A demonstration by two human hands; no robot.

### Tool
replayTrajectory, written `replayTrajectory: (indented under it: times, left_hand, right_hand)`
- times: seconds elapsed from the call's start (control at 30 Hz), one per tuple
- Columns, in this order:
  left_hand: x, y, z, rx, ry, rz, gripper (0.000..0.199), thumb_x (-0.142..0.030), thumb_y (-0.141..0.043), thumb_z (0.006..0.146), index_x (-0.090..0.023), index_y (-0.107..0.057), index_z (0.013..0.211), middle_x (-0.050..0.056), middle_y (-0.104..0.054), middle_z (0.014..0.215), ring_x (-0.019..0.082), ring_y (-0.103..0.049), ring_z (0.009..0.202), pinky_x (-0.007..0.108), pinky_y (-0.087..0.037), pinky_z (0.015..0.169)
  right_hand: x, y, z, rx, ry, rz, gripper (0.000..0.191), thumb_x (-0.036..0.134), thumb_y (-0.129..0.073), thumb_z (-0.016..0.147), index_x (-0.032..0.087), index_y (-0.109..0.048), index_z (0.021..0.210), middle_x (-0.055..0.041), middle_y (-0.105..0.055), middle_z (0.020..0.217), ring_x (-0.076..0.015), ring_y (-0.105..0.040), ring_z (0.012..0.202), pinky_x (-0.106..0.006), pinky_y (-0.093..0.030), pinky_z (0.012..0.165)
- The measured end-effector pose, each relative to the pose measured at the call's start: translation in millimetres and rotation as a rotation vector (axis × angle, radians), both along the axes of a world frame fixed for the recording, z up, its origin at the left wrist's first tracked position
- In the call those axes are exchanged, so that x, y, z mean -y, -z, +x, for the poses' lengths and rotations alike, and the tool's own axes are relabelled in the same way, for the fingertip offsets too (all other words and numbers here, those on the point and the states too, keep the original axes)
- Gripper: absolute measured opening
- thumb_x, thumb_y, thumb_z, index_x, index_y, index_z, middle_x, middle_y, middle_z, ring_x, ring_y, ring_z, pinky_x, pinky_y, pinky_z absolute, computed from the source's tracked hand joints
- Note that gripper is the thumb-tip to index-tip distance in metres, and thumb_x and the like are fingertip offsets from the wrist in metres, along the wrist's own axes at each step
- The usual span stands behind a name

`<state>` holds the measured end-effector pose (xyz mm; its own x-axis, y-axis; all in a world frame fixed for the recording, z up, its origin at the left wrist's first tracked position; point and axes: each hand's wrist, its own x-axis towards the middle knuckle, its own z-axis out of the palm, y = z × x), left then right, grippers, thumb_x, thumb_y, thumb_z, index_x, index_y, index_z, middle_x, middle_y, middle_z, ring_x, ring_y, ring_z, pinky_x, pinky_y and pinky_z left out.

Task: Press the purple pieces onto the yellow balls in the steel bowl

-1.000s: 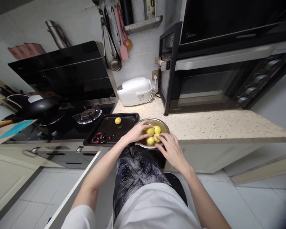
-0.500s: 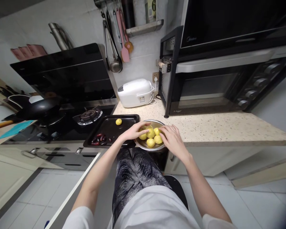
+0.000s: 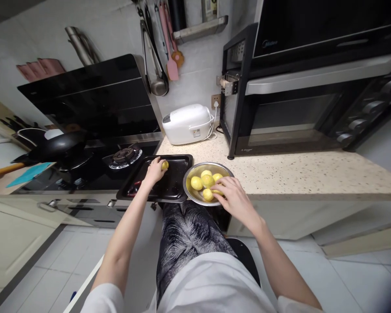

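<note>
My left hand (image 3: 154, 171) reaches over the black baking tray (image 3: 179, 192), its fingers closed around a yellow lemon (image 3: 164, 165) near the tray's back. Several dark red, glossy oval pieces (image 3: 135, 186) lie at the tray's left front, partly hidden by my left wrist. Beside the tray stands a round metal bowl (image 3: 187, 189) with several lemons (image 3: 196, 183) in it. At the bowl's right side, my right hand (image 3: 233, 195) has its thumb and fingertips around one lemon, which they mostly cover.
A white appliance (image 3: 189, 124) with a cord stands behind the bowl. On the right is a black rack (image 3: 234, 104) with an oven (image 3: 289, 117). The gas burner (image 3: 124, 156) and a black wok (image 3: 57, 145) are to the left. Utensils hang on the wall.
My left hand has left the bowl, moved left over the tray and closed on the lemon there. My right hand stays at the bowl's right side.
</note>
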<state>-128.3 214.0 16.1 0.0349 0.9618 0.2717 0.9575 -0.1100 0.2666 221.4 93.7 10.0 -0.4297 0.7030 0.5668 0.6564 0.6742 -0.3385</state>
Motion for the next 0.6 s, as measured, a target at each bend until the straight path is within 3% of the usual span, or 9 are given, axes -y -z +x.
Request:
replayTrajectory:
  times: [0.23,0.37,0.6]
  left_hand:
    - [-2.3,10.1,-9.5,0.022,-0.001,-0.019,0.043,-0.011,-0.070,0.086,-0.019,-0.059,0.126,0.015,-0.059,0.139,0.032,-0.064,0.124,0.047,-0.054,0.106]
    - [-5.4,12.5,-5.9,0.048,0.005,0.006,0.044,-0.010,-0.071,0.084,-0.020,-0.059,0.125,0.012,-0.064,0.125,0.031,-0.067,0.115,0.047,-0.055,0.101]
    - [1.2,9.9,2.8,0.114,0.049,0.064,0.047,-0.004,-0.068,0.082,-0.018,-0.065,0.126,0.012,-0.060,0.121,0.030,-0.068,0.110,0.047,-0.056,0.100]
  right_hand:
    - [-8.2,-12.8,-6.8,0.150,-0.131,-0.083,0.019,0.010,-0.063,0.095,0.022,-0.077,0.102,-0.0063,-0.070,0.101,-0.0250,-0.060,0.103,-0.044,-0.044,0.098]
    - [-8.5,-13.7,-6.8,0.183,-0.164,-0.117,0.024,0.007,-0.058,0.097,0.022,-0.077,0.102,-0.0062,-0.069,0.101,-0.0237,-0.061,0.102,-0.044,-0.043,0.099]
    - [-5.5,-10.4,-2.9,0.212,-0.141,-0.151,0.044,-0.005,-0.047,0.091,0.022,-0.074,0.112,-0.0079,-0.070,0.106,-0.0238,-0.062,0.105,-0.042,-0.044,0.096]
